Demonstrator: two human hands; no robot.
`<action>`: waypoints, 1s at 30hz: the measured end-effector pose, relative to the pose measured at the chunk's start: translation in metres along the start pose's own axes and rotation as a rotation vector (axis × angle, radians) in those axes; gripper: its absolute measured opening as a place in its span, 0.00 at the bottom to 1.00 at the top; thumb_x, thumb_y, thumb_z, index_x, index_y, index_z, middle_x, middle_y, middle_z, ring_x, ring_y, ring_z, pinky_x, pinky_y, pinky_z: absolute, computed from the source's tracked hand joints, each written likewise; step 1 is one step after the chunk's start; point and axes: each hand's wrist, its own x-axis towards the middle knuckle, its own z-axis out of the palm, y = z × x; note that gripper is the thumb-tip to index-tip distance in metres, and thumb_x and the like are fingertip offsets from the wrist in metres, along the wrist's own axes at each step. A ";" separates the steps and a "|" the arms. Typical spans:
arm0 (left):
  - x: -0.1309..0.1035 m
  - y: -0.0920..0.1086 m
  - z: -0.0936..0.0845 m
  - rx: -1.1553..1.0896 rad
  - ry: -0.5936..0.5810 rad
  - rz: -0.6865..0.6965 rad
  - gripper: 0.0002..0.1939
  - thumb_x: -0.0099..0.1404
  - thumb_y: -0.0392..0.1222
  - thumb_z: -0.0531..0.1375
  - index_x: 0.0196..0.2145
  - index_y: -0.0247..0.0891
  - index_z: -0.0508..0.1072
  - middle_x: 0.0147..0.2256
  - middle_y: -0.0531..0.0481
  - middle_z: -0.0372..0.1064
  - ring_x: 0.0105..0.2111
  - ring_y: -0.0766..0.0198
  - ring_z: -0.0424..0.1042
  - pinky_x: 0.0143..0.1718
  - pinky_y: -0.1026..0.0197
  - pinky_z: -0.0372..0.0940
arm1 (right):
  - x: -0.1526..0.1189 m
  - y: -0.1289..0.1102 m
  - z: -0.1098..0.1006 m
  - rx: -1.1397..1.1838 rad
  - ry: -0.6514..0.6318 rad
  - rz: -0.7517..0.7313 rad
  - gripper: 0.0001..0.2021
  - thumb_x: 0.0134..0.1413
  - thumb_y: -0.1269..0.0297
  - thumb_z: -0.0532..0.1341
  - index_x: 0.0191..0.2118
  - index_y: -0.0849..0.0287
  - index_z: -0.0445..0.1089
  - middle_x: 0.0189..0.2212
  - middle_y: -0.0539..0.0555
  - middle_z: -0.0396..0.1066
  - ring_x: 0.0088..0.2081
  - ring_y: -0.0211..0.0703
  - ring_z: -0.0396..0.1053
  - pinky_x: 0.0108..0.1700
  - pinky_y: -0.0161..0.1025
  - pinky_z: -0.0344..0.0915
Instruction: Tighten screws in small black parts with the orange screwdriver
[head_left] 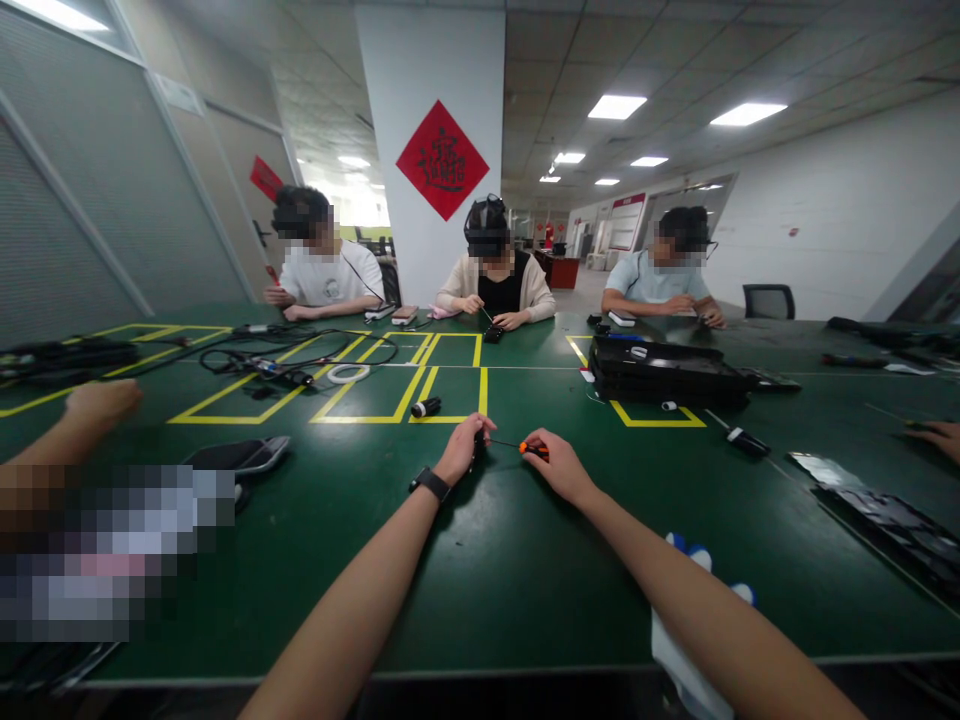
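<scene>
Near the middle of the green table, my right hand (pixel 559 464) is closed round the orange and black handle of a screwdriver (pixel 534 452). Its thin shaft points left, towards my left hand (pixel 463 452). The fingers of that hand are curled round a small black object (pixel 478 456), mostly hidden behind them, so its kind does not show. The shaft's tip reaches this object or stops close by; I cannot tell whether they touch. Just beyond my left hand lies a short black cylinder with a white band (pixel 426 407).
Yellow tape (pixel 360 419) marks boxes on the table (pixel 465 560). Black cables (pixel 277 370) lie left, a stack of black trays (pixel 660 370) right. A white glove (pixel 679 640) is under my right forearm. Co-workers sit opposite; others' hands (pixel 101 405) show at both sides.
</scene>
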 end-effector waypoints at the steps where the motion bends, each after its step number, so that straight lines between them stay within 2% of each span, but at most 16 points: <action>1: 0.000 0.000 0.000 0.002 0.004 -0.005 0.16 0.60 0.45 0.43 0.31 0.35 0.67 0.23 0.52 0.61 0.24 0.69 0.62 0.29 0.65 0.58 | 0.000 0.000 0.001 0.007 0.001 0.002 0.10 0.48 0.64 0.56 0.38 0.59 0.64 0.34 0.53 0.65 0.37 0.39 0.61 0.42 0.39 0.57; 4: 0.000 0.001 0.000 0.017 0.018 -0.010 0.16 0.61 0.44 0.42 0.31 0.35 0.67 0.23 0.52 0.61 0.25 0.68 0.62 0.29 0.65 0.58 | 0.003 0.002 0.001 -0.006 -0.020 -0.002 0.11 0.50 0.63 0.54 0.39 0.60 0.65 0.36 0.54 0.65 0.39 0.39 0.61 0.44 0.39 0.57; 8: 0.001 -0.002 -0.001 0.040 0.010 0.025 0.16 0.61 0.44 0.42 0.31 0.35 0.67 0.23 0.52 0.62 0.25 0.68 0.62 0.30 0.64 0.58 | 0.005 0.006 0.001 -0.070 -0.045 -0.011 0.11 0.54 0.64 0.49 0.33 0.61 0.68 0.32 0.54 0.66 0.38 0.39 0.60 0.43 0.39 0.56; 15: 0.001 -0.004 -0.001 0.029 0.013 0.021 0.17 0.60 0.45 0.43 0.31 0.35 0.67 0.23 0.52 0.62 0.25 0.68 0.62 0.29 0.65 0.58 | 0.002 0.004 -0.002 -0.034 -0.022 0.004 0.08 0.50 0.64 0.55 0.37 0.59 0.65 0.33 0.52 0.65 0.36 0.38 0.61 0.40 0.37 0.57; 30: 0.001 -0.003 -0.001 -0.012 0.055 -0.028 0.16 0.60 0.45 0.43 0.31 0.35 0.67 0.23 0.52 0.61 0.25 0.68 0.62 0.29 0.65 0.58 | 0.002 0.001 -0.006 -0.015 -0.029 0.035 0.08 0.48 0.66 0.56 0.36 0.59 0.64 0.32 0.52 0.66 0.36 0.39 0.62 0.40 0.38 0.58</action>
